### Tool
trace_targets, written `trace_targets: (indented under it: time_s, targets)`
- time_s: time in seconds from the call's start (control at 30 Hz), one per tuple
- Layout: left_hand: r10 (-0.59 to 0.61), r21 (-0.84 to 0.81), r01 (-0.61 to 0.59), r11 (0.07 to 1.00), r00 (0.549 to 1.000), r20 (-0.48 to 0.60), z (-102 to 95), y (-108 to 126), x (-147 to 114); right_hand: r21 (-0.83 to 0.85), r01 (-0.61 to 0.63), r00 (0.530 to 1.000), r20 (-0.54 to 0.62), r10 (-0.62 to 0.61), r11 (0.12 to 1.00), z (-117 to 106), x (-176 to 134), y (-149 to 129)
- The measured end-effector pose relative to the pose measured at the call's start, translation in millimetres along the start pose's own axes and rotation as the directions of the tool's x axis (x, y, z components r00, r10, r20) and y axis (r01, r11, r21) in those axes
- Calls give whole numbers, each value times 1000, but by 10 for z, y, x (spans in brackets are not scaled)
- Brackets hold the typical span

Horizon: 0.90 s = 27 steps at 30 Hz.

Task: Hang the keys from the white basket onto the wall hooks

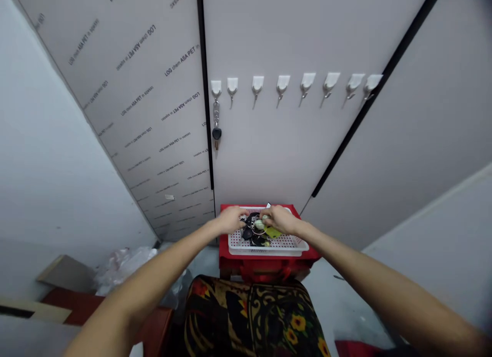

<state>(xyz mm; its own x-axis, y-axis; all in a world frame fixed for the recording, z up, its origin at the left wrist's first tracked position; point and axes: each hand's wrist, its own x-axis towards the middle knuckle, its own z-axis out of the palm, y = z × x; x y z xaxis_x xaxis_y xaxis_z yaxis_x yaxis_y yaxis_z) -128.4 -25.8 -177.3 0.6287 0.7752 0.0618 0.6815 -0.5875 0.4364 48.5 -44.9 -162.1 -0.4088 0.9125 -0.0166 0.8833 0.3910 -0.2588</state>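
Both of my hands reach into a white plastic basket (269, 252) holding a pile of keys (248, 235) and keychains. My left hand (229, 220) is at the pile's left side, fingers curled in at the dark keys; what they pinch is too small to make out. On the other side my right hand (280, 218) has its fingers bent together beside a pale green round keychain (259, 225). Its fingertips partly cover the pile, so their grip is unclear. A yellow-green tag (272, 232) lies under the right hand.
The basket stands on a red box or bag (261, 267) against a pale cabinet door (265, 157). White adhesive hooks (283, 83) form a row above; a key (217, 134) hangs from the leftmost. Plastic bags (125, 267) lie at lower left. Flowered fabric (253, 316) is just below me.
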Motion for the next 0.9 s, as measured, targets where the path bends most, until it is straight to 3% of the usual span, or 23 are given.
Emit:
trace_targets:
  time_s: [0.1, 0.23, 0.37, 0.6, 0.77, 0.9]
  targets:
    - [131, 135, -139, 981, 989, 62, 214, 166, -3, 139, -35, 998, -53, 43, 990, -129, -51, 22]
    - [117, 146, -120, 982, 993, 28, 273, 266, 64, 305, -54, 987, -126, 97, 951, -283, -110, 71]
    - [50, -44, -55, 998, 994, -92, 159, 337, 128, 521, -69, 971, -160, 177, 851, -403, -115, 113]
    - [33, -405, -126, 906, 973, -228, 79, 465, 251, 770, 18, 941, -228, 249, 638, -757, -103, -80]
    - [-16, -685, -85, 723, 990, -140, 103, 444, 304, 819, 101, 917, -297, 265, 565, -1034, -139, -202]
    - [-107, -823, 20, 568, 993, -49, -47, 439, 247, 829, 110, 897, -321, 305, 549, -1114, -174, -142]
